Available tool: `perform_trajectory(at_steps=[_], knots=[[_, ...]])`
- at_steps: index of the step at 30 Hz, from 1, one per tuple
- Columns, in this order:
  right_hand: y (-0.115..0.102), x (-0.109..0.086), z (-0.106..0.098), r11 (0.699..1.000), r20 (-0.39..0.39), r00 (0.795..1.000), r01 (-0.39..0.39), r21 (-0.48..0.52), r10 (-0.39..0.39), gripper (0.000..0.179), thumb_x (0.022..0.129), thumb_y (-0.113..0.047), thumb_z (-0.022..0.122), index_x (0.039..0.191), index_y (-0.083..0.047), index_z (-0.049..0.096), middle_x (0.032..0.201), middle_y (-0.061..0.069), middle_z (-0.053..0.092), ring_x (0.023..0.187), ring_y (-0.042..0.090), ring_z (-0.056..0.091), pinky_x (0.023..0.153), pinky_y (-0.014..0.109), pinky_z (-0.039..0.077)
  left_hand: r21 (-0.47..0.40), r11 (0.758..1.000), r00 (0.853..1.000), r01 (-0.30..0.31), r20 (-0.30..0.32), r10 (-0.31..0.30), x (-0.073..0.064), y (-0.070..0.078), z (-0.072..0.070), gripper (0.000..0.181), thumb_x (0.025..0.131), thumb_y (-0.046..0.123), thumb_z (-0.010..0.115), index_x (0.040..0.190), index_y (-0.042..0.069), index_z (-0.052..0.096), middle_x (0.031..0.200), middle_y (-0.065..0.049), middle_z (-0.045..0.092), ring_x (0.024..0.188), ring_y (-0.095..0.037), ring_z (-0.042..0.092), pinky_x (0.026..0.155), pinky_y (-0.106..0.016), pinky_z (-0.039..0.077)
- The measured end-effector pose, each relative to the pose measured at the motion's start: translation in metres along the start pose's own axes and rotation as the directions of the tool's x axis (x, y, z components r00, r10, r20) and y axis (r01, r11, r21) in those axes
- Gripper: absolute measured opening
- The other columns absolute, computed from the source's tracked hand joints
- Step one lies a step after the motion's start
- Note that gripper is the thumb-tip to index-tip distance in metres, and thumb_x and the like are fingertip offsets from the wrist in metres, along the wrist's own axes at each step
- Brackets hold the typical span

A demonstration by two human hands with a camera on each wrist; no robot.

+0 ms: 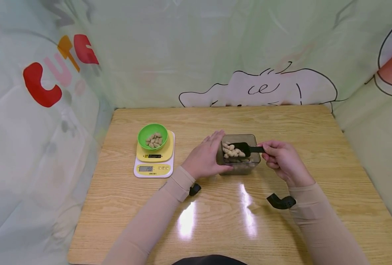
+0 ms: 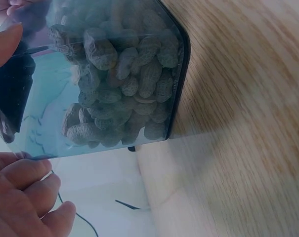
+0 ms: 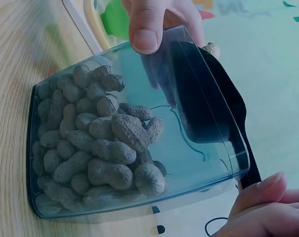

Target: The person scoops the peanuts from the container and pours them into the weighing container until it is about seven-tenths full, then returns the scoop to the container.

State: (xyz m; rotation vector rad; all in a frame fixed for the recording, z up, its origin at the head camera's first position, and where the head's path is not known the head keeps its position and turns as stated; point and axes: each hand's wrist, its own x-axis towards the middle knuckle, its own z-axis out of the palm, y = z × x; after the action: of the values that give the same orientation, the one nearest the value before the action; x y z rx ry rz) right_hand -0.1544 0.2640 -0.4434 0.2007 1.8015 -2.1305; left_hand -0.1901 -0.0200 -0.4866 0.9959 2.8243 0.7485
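Note:
My right hand (image 1: 283,161) holds the handle of a black scoop (image 1: 245,148) with peanuts (image 1: 232,151) in it. The scoop lies level inside the top of a clear, smoke-tinted container (image 1: 237,170). Through the container wall, more peanuts (image 3: 105,138) fill the lower part, below the scoop. My left hand (image 1: 206,157) grips the container at its left side, its thumb (image 3: 146,39) against the near wall and its fingers toward the far side. Part of the container's left wall is hidden by this hand in the head view.
Left of the container is a yellow and white kitchen scale (image 1: 154,157) that appears to read 19.8. On it sits a green bowl (image 1: 143,135) with several peanuts. Both stand on a wooden table (image 1: 222,221), with printed cloth (image 1: 196,48) behind and at the sides.

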Motion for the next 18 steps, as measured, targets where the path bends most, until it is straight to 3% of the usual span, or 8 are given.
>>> perform_trajectory(at_steps=[9,18], knots=[[0.004,0.001,-0.005,0.998,0.019,1.0,-0.009,0.057,0.008,0.024,0.114,-0.016,0.051,0.111,-0.008,0.073,0.076,-0.001,0.057,0.056,0.005,0.041,0.052,0.029,0.014,-0.008,1.0,1.0,0.007,0.009,-0.007,0.001,-0.001,0.002,0.123,0.088,0.068,0.079,0.174,0.009,0.013,0.181,-0.009,0.021,0.169,-0.024,0.019,0.139,-0.038,0.021],[0.004,0.0,-0.012,0.99,0.059,0.998,0.003,0.139,-0.011,0.029,0.115,-0.013,0.049,0.107,-0.009,0.076,0.077,-0.001,0.06,0.057,0.004,0.044,0.051,0.025,0.013,0.002,1.0,1.0,0.005,0.004,-0.005,0.001,-0.001,0.002,0.122,0.089,0.069,0.078,0.174,0.009,0.013,0.181,-0.009,0.021,0.169,-0.025,0.02,0.139,-0.039,0.021]])
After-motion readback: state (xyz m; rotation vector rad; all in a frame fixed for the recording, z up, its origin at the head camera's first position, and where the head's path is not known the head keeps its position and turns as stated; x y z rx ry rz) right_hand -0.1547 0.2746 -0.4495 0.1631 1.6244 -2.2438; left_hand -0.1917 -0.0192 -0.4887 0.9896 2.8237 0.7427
